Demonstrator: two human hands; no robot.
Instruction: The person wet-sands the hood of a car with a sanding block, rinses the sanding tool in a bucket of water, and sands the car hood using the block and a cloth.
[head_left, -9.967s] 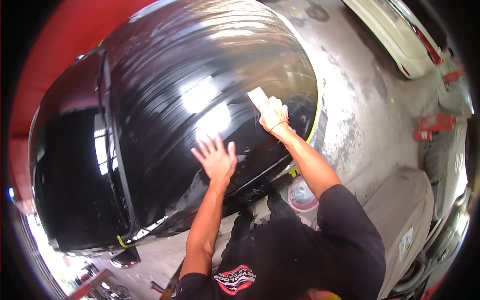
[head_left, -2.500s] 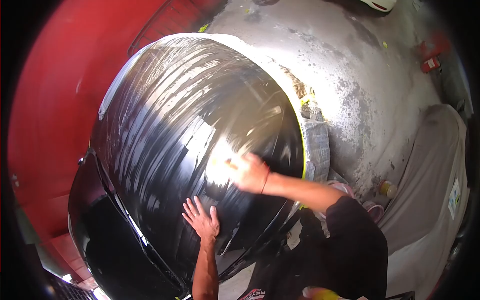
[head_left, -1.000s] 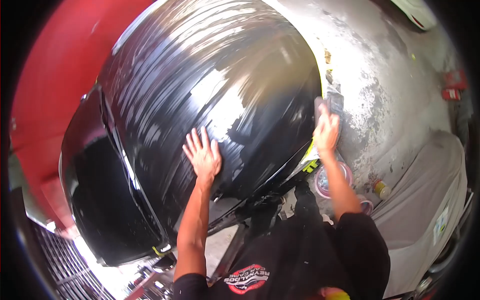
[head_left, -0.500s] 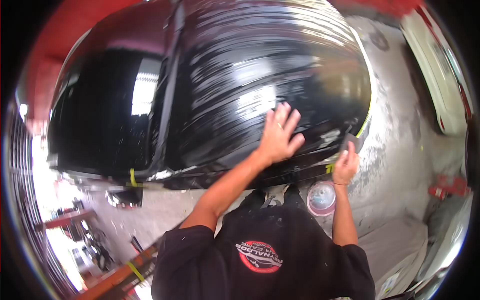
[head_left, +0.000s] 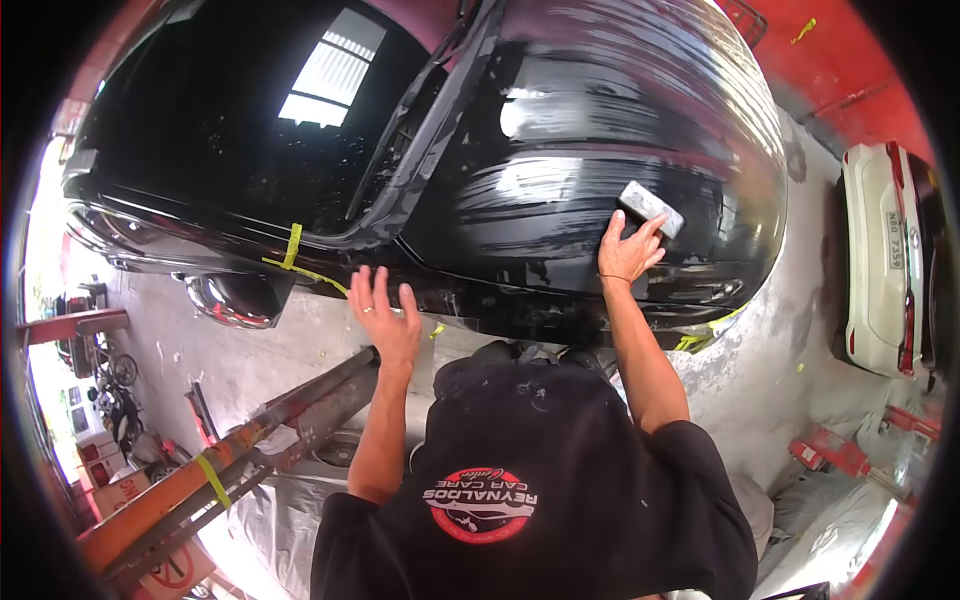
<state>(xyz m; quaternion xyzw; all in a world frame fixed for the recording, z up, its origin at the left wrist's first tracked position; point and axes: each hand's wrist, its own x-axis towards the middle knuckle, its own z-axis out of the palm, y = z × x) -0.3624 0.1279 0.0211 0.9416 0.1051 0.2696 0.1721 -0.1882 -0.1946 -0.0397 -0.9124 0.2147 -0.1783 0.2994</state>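
My right hand (head_left: 630, 252) is on the black car hood (head_left: 560, 240), its fingers gripping the near edge of a pale grey rectangular sanding block (head_left: 652, 208). The block lies against the hood surface, towards the car's front. Whitish wet streaks cover much of the hood around and beyond it. My left hand (head_left: 388, 322) is open with fingers apart and holds nothing. It is raised by the fender side, near a strip of yellow tape (head_left: 294, 246) at the windshield's lower corner.
A black side mirror (head_left: 238, 298) juts out at left. An orange metal beam (head_left: 200, 490) with yellow tape runs along the lower left. A white car (head_left: 875, 260) stands at the right, with a red floor jack (head_left: 835, 450) below it. Grey sheeting (head_left: 830, 515) covers something at lower right.
My left hand has lifted off the hood and moved left to the fender side. My right hand has moved from the hood's front edge up onto the hood. The view has swung.
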